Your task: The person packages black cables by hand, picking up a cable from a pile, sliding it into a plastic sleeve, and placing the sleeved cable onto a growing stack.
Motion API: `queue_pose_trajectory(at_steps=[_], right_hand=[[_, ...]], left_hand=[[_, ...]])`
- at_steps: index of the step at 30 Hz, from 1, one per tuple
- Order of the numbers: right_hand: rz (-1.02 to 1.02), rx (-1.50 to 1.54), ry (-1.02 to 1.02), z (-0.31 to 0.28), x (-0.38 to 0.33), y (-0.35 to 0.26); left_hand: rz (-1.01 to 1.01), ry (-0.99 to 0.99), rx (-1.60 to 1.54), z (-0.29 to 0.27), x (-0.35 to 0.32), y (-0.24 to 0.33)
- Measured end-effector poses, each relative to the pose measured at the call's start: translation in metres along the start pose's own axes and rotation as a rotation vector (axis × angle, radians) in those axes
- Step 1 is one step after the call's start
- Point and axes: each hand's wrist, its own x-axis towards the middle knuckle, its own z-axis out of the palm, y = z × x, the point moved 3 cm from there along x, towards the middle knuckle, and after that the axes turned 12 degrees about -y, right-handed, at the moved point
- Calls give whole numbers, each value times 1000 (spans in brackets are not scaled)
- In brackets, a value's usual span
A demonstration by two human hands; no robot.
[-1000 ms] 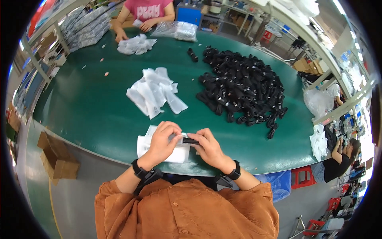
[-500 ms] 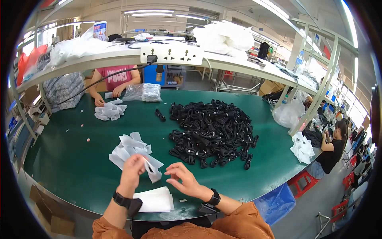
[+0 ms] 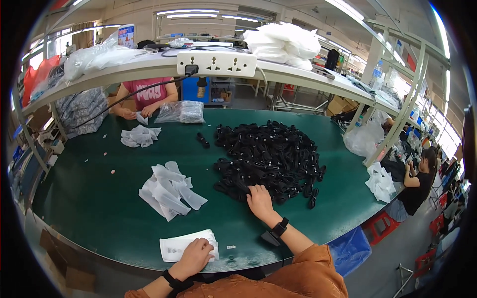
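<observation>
My left hand (image 3: 197,255), fingers bent and close together, is on the right part of a neat stack of flat white bags (image 3: 171,248) near the table's front edge; its fingertips pinch at the top bag. My right hand (image 3: 261,202) reaches to the front edge of a large heap of coiled black cables (image 3: 273,154). Its fingers curl onto a cable bundle there, though the fingertips are partly hidden among the coils. Left of the heap lies a loose pile of translucent white bags (image 3: 169,191), touched by neither hand.
Across the green table (image 3: 99,213), a person in a pink top (image 3: 149,94) handles a small white piece beside another pile of white bags (image 3: 140,135). One cable bundle (image 3: 202,140) lies apart. A shelf with a power strip (image 3: 217,63) spans above. A blue-lined bin (image 3: 350,251) stands at right.
My left hand has left the loose pile, where it held a white bag, and come down onto the stack. My right hand has moved forward and right to the cable heap.
</observation>
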Motion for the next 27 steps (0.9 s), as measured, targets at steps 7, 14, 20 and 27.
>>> queue_pose_trajectory(at_steps=[7,14,20,27], right_hand=[[-70,683,-204,-41,-37,-68],[-198,639,-334,-81,-70,-103],[-276,559,-465,-80,-89,-112],[-117,857,-730,-51,-96,-109]], left_hand=[[-139,201,-121,7,6,-8],[-395,231,-433,-4,6,-7],[-444,265,-578,-1,-2,-8],[-251,289,-506,-13,3,6]])
